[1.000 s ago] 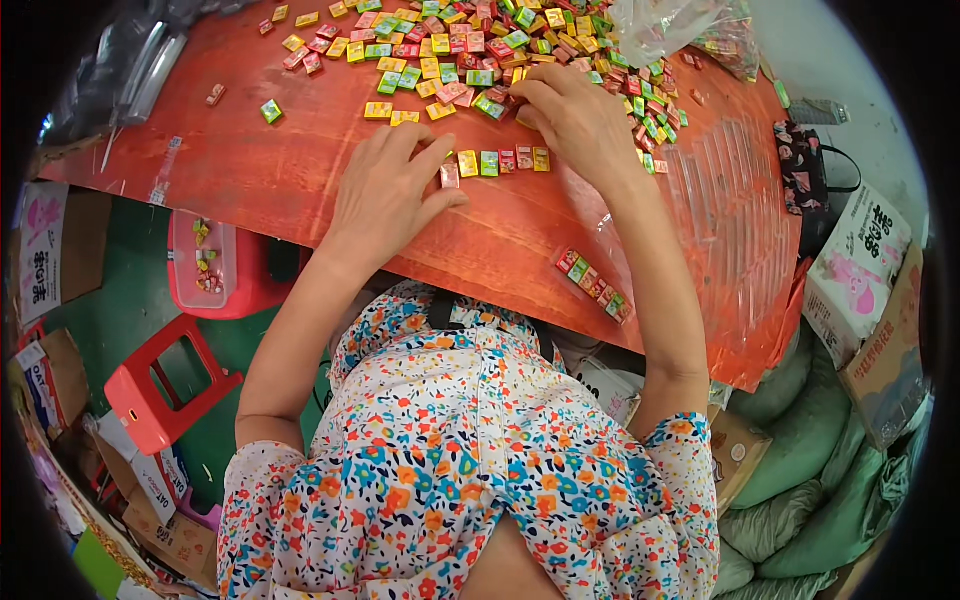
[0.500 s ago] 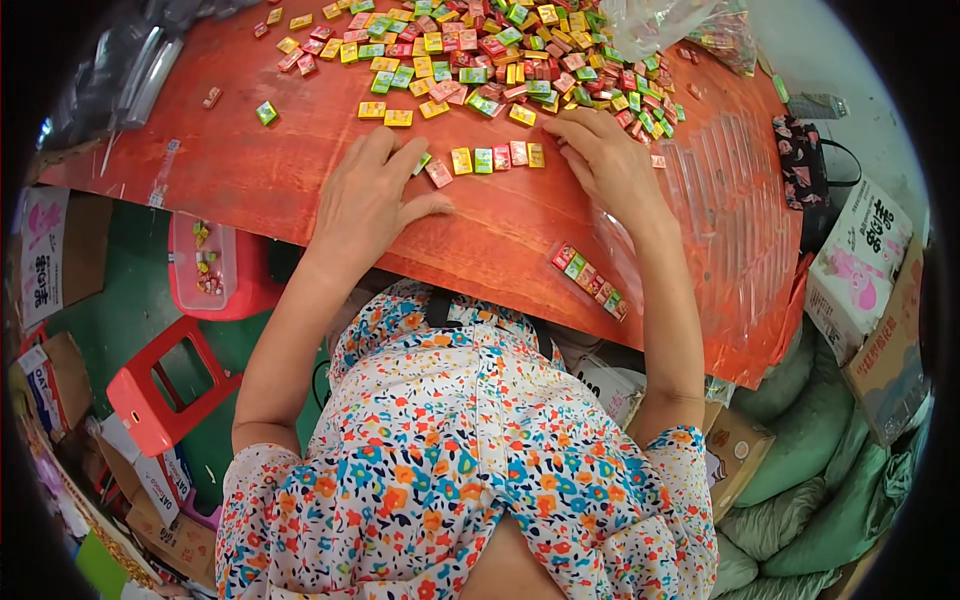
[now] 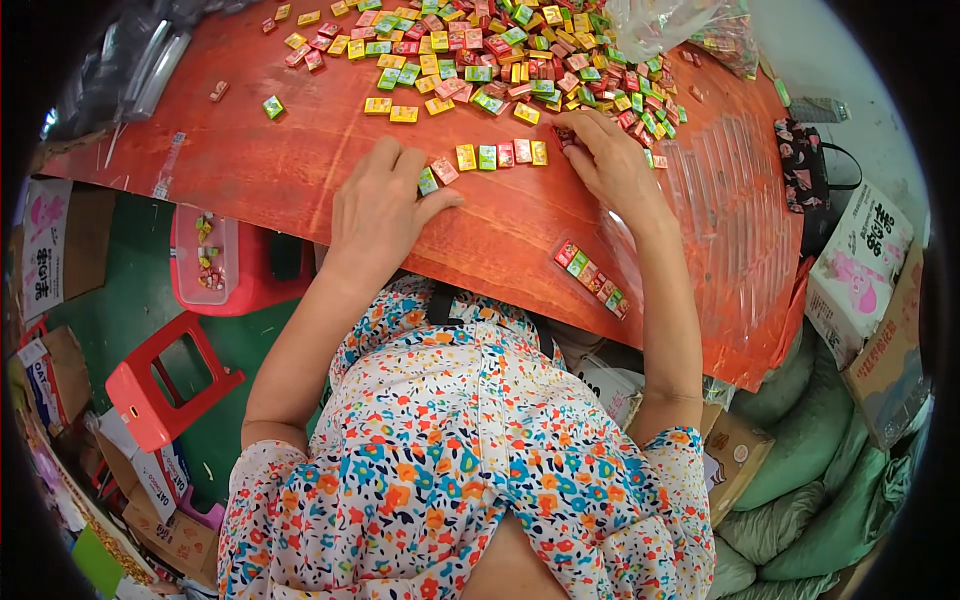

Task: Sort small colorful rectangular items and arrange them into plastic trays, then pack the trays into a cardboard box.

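Observation:
A short row of little candy-sized boxes (image 3: 487,157) in yellow, green, pink and red lies on the table between my hands. At its left end, a pink box (image 3: 444,170) sits tilted beside a green box (image 3: 427,181). My left hand (image 3: 382,205) rests just left of the green box, thumb stretched out and fingers bent, with nothing seen in its grasp. Beyond the row's right end, my right hand (image 3: 608,160) pinches a small red box (image 3: 563,136) between thumb and fingers. Nearer my body, a filled strip of boxes (image 3: 590,277) lies in a clear tray.
A large heap of small boxes (image 3: 480,73) covers the far part of the red table (image 3: 290,165). Clear plastic trays (image 3: 715,200) lie at the right. A plastic bag (image 3: 725,38) stands at the far right. Red stools (image 3: 170,385) are on the floor at left.
The green box beside my left hand has shifted nearer to me and shows more fully. A red box now shows at my right fingertips. My left fingers have drawn back slightly.

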A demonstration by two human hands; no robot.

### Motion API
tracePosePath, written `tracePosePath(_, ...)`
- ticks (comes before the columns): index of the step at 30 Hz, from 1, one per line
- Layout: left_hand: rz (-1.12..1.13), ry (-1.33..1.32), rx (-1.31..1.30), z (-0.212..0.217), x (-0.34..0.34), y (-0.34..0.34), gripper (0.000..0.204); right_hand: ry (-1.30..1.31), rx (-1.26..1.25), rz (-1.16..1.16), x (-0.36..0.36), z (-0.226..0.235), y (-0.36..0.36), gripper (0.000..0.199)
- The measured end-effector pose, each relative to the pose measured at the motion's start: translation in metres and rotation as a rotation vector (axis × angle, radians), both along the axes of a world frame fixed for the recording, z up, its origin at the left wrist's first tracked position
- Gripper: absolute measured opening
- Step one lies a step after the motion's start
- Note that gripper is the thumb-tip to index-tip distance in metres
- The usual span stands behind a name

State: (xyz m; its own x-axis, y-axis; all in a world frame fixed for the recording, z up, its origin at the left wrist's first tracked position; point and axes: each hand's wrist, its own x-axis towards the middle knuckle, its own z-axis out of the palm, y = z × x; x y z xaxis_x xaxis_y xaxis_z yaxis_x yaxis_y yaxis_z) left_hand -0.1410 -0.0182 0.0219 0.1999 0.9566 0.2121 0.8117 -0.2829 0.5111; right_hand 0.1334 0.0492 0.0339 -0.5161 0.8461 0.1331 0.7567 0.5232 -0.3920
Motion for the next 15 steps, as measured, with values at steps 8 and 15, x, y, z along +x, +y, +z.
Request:
tracePosePath(8,-0.12,-0.097,0.064,-0.011,0.003,0.011,0.031,0.196,0.041,-0.111,-0.021,0.018,-0.015,0.026)
tracePosePath(15,-0.129,-0.084,0.034,-0.002,-0.02,0.018,0.026,0.143,0.181,0.157,-0.088,0.009,-0.022,0.026)
